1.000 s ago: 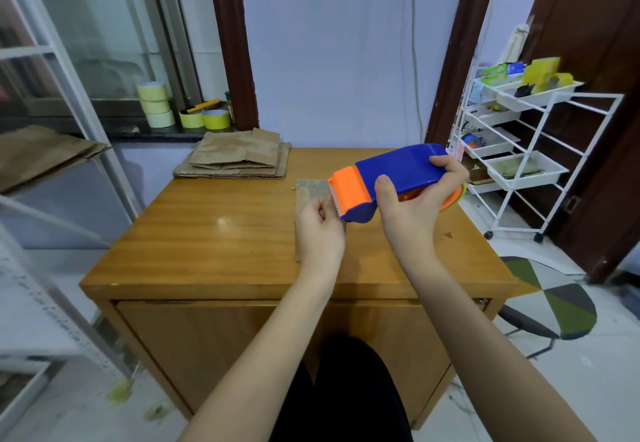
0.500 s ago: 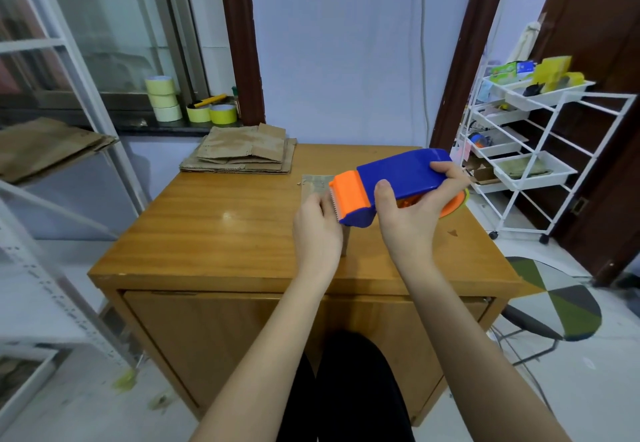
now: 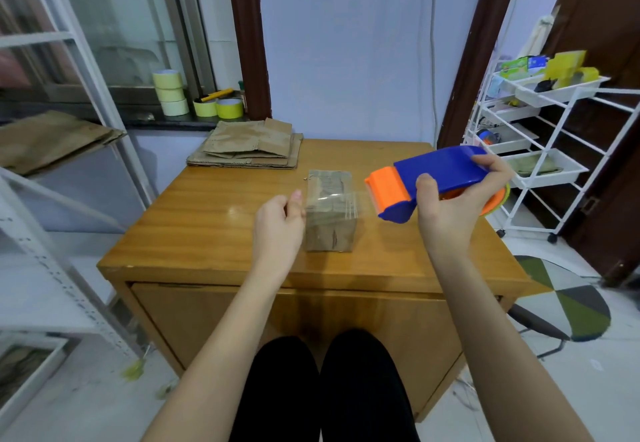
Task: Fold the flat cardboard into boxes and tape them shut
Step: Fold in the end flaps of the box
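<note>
Clear tape [image 3: 337,201] stretches over the box [image 3: 329,213] between pinching left hand [image 3: 278,223] and right-gripped dispenser [image 3: 431,180].

A small room with pale blue walls and a wooden worktop

The worktop [image 3: 214,233] stands against the wall [image 3: 346,43], between two dark brown door frames [image 3: 247,36]. A window [image 3: 114,15] with a dark sill [image 3: 166,123] sits at the left, behind a white metal shelf frame [image 3: 86,71]. A white wire trolley [image 3: 554,150] stands at the right, on a pale floor [image 3: 588,389] with a patterned mat [image 3: 568,303].
</note>
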